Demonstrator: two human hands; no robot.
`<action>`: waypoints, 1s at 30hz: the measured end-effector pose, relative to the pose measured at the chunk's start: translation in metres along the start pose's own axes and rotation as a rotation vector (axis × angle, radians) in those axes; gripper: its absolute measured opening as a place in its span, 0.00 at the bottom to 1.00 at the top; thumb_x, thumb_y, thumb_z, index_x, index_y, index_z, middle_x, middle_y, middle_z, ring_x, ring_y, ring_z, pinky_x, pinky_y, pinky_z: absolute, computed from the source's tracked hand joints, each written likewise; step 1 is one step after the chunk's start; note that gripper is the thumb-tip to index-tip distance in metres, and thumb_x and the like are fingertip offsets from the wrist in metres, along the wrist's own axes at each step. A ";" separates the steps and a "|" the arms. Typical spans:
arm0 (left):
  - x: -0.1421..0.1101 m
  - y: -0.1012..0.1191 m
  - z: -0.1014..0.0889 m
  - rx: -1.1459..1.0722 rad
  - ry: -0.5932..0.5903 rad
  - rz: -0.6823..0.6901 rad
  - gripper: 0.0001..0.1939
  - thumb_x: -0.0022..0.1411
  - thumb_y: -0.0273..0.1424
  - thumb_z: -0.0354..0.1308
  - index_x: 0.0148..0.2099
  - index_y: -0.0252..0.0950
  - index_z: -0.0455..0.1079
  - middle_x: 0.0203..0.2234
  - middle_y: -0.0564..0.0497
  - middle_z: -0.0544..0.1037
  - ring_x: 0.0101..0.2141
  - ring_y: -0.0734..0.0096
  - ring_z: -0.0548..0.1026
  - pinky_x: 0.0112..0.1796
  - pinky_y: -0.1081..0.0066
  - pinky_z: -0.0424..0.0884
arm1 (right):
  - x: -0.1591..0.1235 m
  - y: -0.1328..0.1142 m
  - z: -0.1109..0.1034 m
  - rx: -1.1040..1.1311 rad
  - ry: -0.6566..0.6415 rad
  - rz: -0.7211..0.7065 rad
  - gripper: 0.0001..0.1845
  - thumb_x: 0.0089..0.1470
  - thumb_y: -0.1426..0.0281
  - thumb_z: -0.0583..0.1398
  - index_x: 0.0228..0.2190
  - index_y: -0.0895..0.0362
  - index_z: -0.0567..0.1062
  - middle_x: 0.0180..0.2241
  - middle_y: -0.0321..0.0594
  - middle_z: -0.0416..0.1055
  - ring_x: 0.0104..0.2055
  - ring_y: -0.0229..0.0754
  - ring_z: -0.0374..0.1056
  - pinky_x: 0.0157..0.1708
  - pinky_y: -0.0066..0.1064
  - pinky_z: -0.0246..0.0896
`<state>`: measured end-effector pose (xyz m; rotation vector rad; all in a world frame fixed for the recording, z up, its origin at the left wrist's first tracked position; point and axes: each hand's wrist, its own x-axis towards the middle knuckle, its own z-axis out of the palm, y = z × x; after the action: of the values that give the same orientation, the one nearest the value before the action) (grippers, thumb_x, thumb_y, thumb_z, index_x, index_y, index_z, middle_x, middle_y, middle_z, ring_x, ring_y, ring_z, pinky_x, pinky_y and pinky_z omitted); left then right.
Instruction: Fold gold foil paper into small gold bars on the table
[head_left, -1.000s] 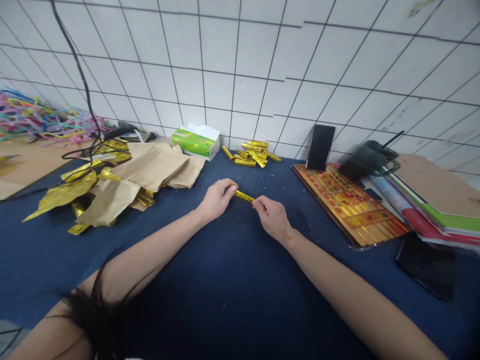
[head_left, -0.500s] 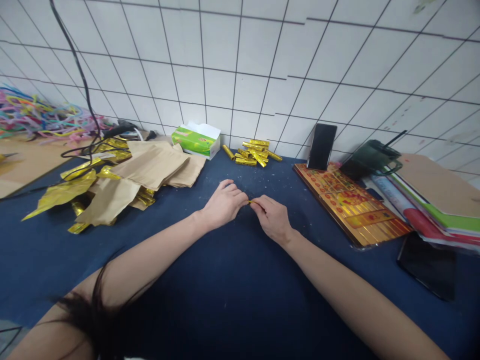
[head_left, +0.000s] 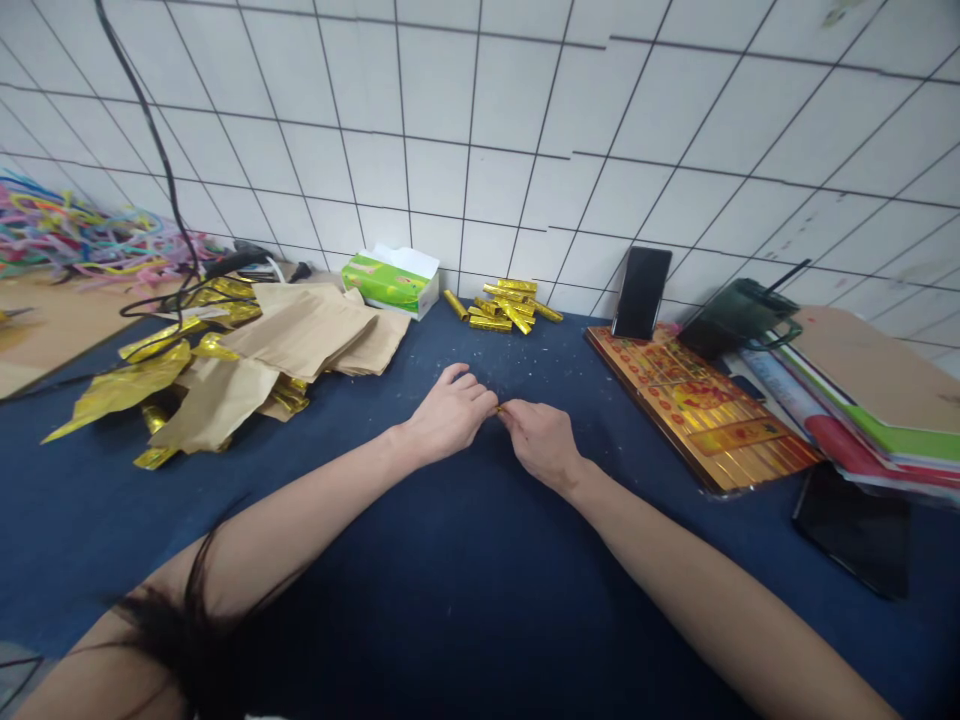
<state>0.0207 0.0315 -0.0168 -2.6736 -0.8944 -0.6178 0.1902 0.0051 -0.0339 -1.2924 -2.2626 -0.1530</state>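
Note:
My left hand (head_left: 452, 413) and my right hand (head_left: 543, 440) meet fingertip to fingertip over the middle of the dark blue table. Between their pinched fingers is a small piece of gold foil paper (head_left: 500, 408), mostly hidden by the fingers. Both hands are closed on it. Behind them, near the wall, lies a loose pile of rolled gold foil tubes (head_left: 514, 305). To the left are flat sheets of brown paper (head_left: 300, 325) and crumpled gold foil sheets (head_left: 135, 385).
A green tissue pack (head_left: 391, 281) stands by the wall. At right are a propped phone (head_left: 642, 292), a stack of printed gold paper (head_left: 705, 410), a dark mug (head_left: 739, 315), folders (head_left: 885, 390) and a dark tablet (head_left: 855, 535). A black cable (head_left: 154, 120) hangs at left beside colourful pipe cleaners (head_left: 82, 235).
My fingertips have drawn slightly closer together, so less of the gold foil shows between them. The other things stay where they were.

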 end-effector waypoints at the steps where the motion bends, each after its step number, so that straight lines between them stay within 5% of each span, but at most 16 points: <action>1: 0.000 -0.002 0.000 0.004 -0.010 -0.009 0.09 0.61 0.26 0.45 0.33 0.34 0.66 0.24 0.51 0.71 0.32 0.68 0.66 0.49 0.61 0.54 | 0.000 0.001 0.000 0.013 -0.003 0.028 0.16 0.58 0.69 0.47 0.25 0.57 0.70 0.22 0.38 0.71 0.24 0.37 0.66 0.25 0.27 0.50; 8: -0.001 -0.020 0.002 -0.143 -0.039 -0.107 0.10 0.60 0.24 0.44 0.30 0.35 0.64 0.22 0.51 0.70 0.28 0.69 0.66 0.40 0.65 0.58 | 0.003 0.003 0.000 0.105 -0.041 0.159 0.15 0.58 0.68 0.46 0.27 0.56 0.69 0.22 0.37 0.70 0.24 0.39 0.66 0.24 0.27 0.50; 14: 0.001 -0.017 0.006 -0.720 -0.006 -0.481 0.12 0.60 0.32 0.44 0.25 0.36 0.60 0.16 0.55 0.65 0.21 0.74 0.63 0.29 0.71 0.59 | 0.003 0.004 0.003 0.168 -0.051 0.220 0.15 0.57 0.66 0.46 0.28 0.55 0.69 0.22 0.37 0.69 0.25 0.39 0.65 0.25 0.27 0.50; 19: 0.003 -0.015 0.014 -0.871 0.047 -0.628 0.19 0.62 0.38 0.39 0.22 0.36 0.54 0.14 0.56 0.63 0.16 0.78 0.59 0.21 0.76 0.57 | 0.004 0.003 0.000 0.241 -0.079 0.236 0.16 0.58 0.64 0.45 0.27 0.55 0.69 0.21 0.36 0.68 0.24 0.38 0.64 0.25 0.27 0.51; 24: 0.002 -0.004 0.010 -0.916 0.016 -0.614 0.16 0.59 0.36 0.45 0.22 0.35 0.57 0.14 0.58 0.62 0.17 0.79 0.59 0.20 0.77 0.55 | 0.004 0.000 -0.005 0.366 -0.067 0.205 0.13 0.57 0.62 0.49 0.34 0.55 0.69 0.24 0.34 0.69 0.27 0.36 0.64 0.28 0.26 0.53; 30: 0.002 0.012 0.002 -0.806 -0.025 -0.488 0.15 0.60 0.33 0.45 0.23 0.35 0.59 0.15 0.58 0.62 0.20 0.78 0.61 0.23 0.76 0.55 | 0.004 -0.002 0.000 0.280 -0.158 0.090 0.16 0.56 0.65 0.48 0.20 0.56 0.64 0.19 0.34 0.64 0.21 0.35 0.59 0.24 0.27 0.47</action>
<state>0.0301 0.0238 -0.0187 -3.1309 -1.6046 -1.2836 0.1867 0.0073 -0.0317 -1.2887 -2.2509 0.2982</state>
